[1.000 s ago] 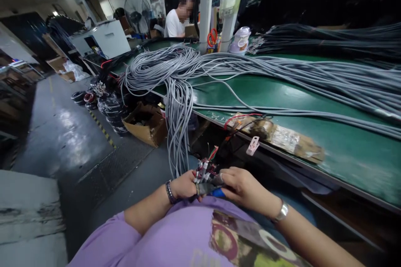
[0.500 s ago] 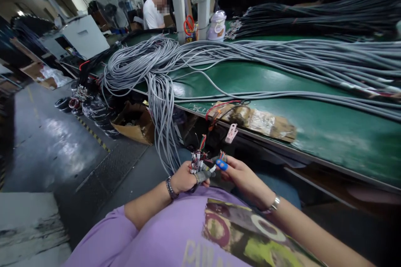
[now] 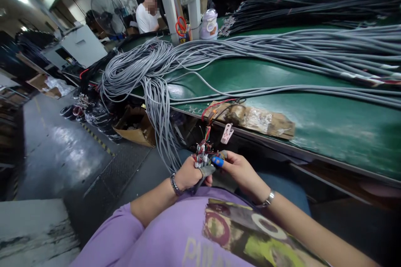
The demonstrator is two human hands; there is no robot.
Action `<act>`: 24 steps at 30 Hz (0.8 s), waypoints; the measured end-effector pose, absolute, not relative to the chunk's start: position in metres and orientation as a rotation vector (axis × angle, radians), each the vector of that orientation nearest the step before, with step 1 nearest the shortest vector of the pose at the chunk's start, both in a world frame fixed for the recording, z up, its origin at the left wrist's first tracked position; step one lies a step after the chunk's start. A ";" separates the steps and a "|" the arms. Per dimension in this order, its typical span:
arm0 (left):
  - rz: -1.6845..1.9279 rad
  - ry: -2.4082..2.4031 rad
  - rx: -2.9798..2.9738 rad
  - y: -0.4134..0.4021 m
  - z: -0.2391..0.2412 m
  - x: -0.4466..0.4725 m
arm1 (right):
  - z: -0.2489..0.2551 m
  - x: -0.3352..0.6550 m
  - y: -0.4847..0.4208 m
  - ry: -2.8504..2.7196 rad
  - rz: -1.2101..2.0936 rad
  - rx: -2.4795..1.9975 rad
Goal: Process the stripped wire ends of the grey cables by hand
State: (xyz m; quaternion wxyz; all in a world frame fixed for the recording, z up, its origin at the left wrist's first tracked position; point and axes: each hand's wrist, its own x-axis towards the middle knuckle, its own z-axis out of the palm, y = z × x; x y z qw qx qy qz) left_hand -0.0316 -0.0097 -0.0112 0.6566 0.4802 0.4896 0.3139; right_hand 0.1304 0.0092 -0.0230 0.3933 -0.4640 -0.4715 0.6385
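At the far left a glossy dark floor [image 3: 62, 150] is seen, marked by a striped yellow line. Beyond it stand a pale boxy machine [image 3: 83, 46] and a round wire-guarded fan [image 3: 105, 12], with a seated person [image 3: 147, 12] in a white shirt behind.

A crumpled brown cardboard box [image 3: 134, 127] lies on the floor below the bench's left end. Over that end a thick, tangled bundle of smooth grey cables [image 3: 156, 75] is draped, part hanging down off the near edge, the rest stretched rightward along the green matte bench [image 3: 328, 121].

Near the bottom centre the left hand [image 3: 188, 174] is closed around a cluster of cable ends [image 3: 202, 156]: short, thin, multicoloured wires with small pale tips, fanned upward from a grey sheath. A metal-link bracelet is worn on that wrist. The cluster is held just below and in front of the bench's near edge, above a lilac shirt.

The right hand [image 3: 239, 169] is brought up against the left, its fingertips pinched on the same cluster; one fingertip is covered by a blue cot [image 3: 217, 161]. A silver bangle is worn on this wrist.

On the near edge above the hands a flat, worn cardboard strip [image 3: 260, 121], covered with shiny tape, is laid, with red and black leads looped on its left end and a small pale clip [image 3: 227, 133] hung beneath. At the far edge a white post [image 3: 194, 4], orange-handled scissors [image 3: 181, 26] and a rounded pale jug [image 3: 209, 25] are seen.
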 end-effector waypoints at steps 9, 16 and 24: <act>0.735 1.148 0.913 -0.007 -0.011 -0.032 | -0.008 0.128 0.020 -1.293 1.708 -1.082; 1.076 1.252 0.723 -0.010 -0.011 -0.028 | -0.014 0.123 0.013 -1.186 1.636 -1.171; 1.049 1.211 0.717 -0.011 -0.013 -0.027 | -0.012 0.121 0.009 -1.116 1.623 -1.157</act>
